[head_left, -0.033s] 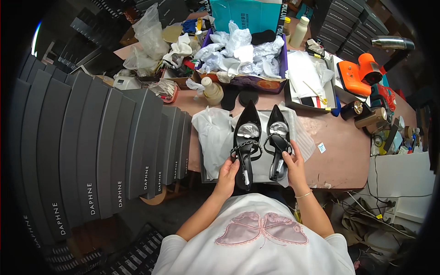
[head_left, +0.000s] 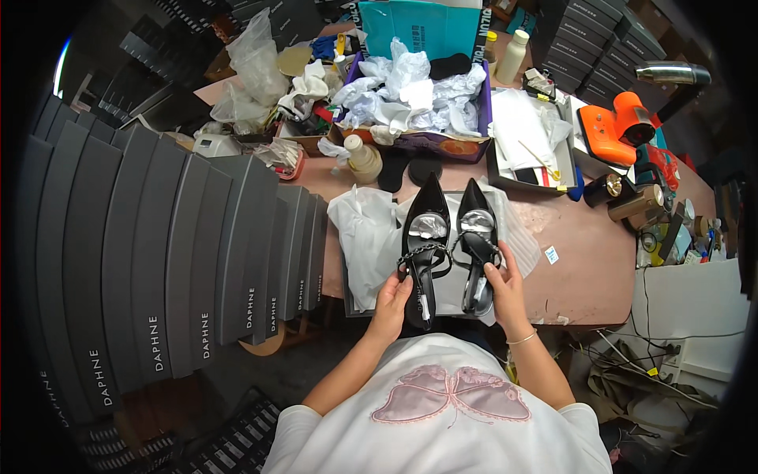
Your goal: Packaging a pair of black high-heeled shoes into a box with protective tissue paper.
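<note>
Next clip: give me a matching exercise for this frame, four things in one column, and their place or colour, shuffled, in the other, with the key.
Things:
1. left hand
2. right hand
3. orange tool
4. stack of dark boxes

Places or colours:
A. far right of the table, bright coloured
B. at the heel of the left black pointed shoe
C. left of the table, in a curved row
D. at the heel of the right black pointed shoe

Pairs: 1-B, 2-D, 3-A, 4-C
</note>
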`<action>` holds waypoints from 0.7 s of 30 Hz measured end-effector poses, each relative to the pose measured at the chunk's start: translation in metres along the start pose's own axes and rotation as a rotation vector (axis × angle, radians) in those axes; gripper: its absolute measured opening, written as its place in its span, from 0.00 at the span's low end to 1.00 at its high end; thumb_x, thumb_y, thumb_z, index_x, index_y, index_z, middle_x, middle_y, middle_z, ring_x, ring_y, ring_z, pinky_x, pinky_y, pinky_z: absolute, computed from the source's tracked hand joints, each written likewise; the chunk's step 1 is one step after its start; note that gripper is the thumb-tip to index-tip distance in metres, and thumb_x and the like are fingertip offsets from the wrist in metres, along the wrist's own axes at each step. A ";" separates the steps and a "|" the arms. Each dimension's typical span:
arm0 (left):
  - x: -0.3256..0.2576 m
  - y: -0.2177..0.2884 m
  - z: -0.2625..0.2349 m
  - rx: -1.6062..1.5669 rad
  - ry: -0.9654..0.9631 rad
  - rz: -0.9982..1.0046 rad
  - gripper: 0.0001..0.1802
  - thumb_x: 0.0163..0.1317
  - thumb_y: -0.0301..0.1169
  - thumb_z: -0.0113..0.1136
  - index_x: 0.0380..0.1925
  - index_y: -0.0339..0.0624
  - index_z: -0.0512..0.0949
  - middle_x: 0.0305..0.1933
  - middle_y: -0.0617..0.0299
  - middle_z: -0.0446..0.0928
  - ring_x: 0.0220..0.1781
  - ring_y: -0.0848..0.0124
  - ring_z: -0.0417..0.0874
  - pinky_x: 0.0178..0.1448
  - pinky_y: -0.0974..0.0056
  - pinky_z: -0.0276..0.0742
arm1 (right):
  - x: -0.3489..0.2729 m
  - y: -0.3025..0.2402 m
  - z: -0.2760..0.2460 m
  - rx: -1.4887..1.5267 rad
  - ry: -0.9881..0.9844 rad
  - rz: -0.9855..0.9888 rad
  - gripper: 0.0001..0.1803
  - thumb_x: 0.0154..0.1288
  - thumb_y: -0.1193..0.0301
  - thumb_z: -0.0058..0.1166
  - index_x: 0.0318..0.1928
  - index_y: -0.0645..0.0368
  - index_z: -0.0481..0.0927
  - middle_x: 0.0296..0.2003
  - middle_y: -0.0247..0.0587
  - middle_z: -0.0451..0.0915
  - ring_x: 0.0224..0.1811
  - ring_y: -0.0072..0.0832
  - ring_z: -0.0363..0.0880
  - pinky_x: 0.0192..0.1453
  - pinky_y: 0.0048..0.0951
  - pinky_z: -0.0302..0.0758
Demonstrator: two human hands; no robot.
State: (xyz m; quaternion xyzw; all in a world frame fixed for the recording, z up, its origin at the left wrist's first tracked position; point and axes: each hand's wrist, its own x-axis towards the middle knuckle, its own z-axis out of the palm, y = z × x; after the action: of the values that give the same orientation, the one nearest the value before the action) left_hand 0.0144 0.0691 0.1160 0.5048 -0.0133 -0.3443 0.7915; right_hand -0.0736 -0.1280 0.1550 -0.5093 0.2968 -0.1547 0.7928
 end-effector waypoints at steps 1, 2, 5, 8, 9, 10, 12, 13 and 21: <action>0.002 0.002 0.005 -0.015 0.014 0.020 0.15 0.72 0.32 0.46 0.55 0.39 0.68 0.49 0.64 0.76 0.48 0.78 0.77 0.53 0.70 0.72 | -0.005 -0.009 0.006 -0.002 -0.030 -0.041 0.36 0.65 0.76 0.52 0.70 0.60 0.52 0.41 0.39 0.78 0.39 0.19 0.75 0.45 0.19 0.71; 0.001 0.004 0.012 -0.027 0.024 0.030 0.15 0.72 0.32 0.46 0.55 0.39 0.68 0.49 0.64 0.76 0.48 0.77 0.77 0.53 0.70 0.72 | -0.007 -0.005 0.008 -0.050 -0.048 -0.103 0.36 0.66 0.79 0.51 0.70 0.61 0.49 0.46 0.43 0.77 0.45 0.21 0.75 0.48 0.22 0.72; 0.000 0.024 0.029 -0.116 -0.028 0.018 0.15 0.72 0.33 0.47 0.54 0.40 0.67 0.49 0.64 0.75 0.48 0.79 0.76 0.53 0.72 0.71 | -0.002 -0.003 0.014 -0.045 -0.108 -0.078 0.38 0.65 0.79 0.52 0.71 0.58 0.48 0.42 0.40 0.76 0.41 0.19 0.73 0.48 0.21 0.71; 0.007 0.029 0.032 -0.056 -0.040 0.012 0.16 0.71 0.34 0.49 0.55 0.39 0.66 0.46 0.64 0.76 0.46 0.81 0.75 0.52 0.73 0.71 | -0.001 -0.001 0.007 0.026 -0.075 -0.074 0.38 0.65 0.79 0.52 0.71 0.57 0.48 0.43 0.41 0.77 0.42 0.20 0.73 0.49 0.22 0.70; 0.008 0.029 0.030 -0.038 -0.037 0.013 0.16 0.71 0.34 0.49 0.55 0.39 0.66 0.45 0.64 0.76 0.45 0.81 0.75 0.52 0.73 0.71 | -0.002 -0.002 0.003 0.031 -0.075 -0.071 0.38 0.66 0.79 0.51 0.71 0.56 0.47 0.43 0.42 0.77 0.43 0.20 0.74 0.51 0.22 0.70; 0.008 0.028 0.028 -0.007 -0.042 0.013 0.17 0.71 0.34 0.49 0.55 0.39 0.67 0.45 0.64 0.76 0.45 0.81 0.75 0.52 0.73 0.71 | -0.004 -0.004 0.002 0.036 -0.079 -0.074 0.38 0.66 0.79 0.51 0.72 0.56 0.47 0.43 0.42 0.77 0.43 0.20 0.74 0.51 0.22 0.70; 0.007 0.026 0.025 0.050 -0.051 0.010 0.18 0.71 0.35 0.48 0.55 0.38 0.67 0.45 0.64 0.76 0.44 0.81 0.76 0.52 0.72 0.71 | -0.009 -0.008 0.000 0.043 -0.087 -0.078 0.38 0.66 0.79 0.50 0.72 0.56 0.47 0.43 0.42 0.77 0.43 0.19 0.74 0.51 0.22 0.70; 0.005 0.026 0.025 0.062 -0.047 0.004 0.17 0.72 0.35 0.47 0.56 0.37 0.67 0.45 0.64 0.76 0.44 0.81 0.76 0.51 0.72 0.72 | -0.012 -0.008 0.000 0.026 -0.102 -0.082 0.37 0.68 0.78 0.49 0.72 0.55 0.47 0.43 0.40 0.77 0.42 0.18 0.73 0.51 0.22 0.70; 0.001 0.067 0.032 0.027 -0.144 0.070 0.22 0.66 0.23 0.48 0.60 0.39 0.62 0.50 0.60 0.72 0.45 0.77 0.78 0.48 0.72 0.75 | -0.016 -0.056 -0.003 0.102 -0.362 -0.031 0.34 0.64 0.77 0.49 0.70 0.55 0.56 0.39 0.37 0.76 0.38 0.20 0.75 0.47 0.21 0.72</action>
State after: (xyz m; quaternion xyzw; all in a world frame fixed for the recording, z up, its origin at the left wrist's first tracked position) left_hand 0.0385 0.0602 0.1856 0.4886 -0.0925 -0.3517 0.7931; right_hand -0.0847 -0.1456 0.2095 -0.4923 0.1330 -0.0874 0.8557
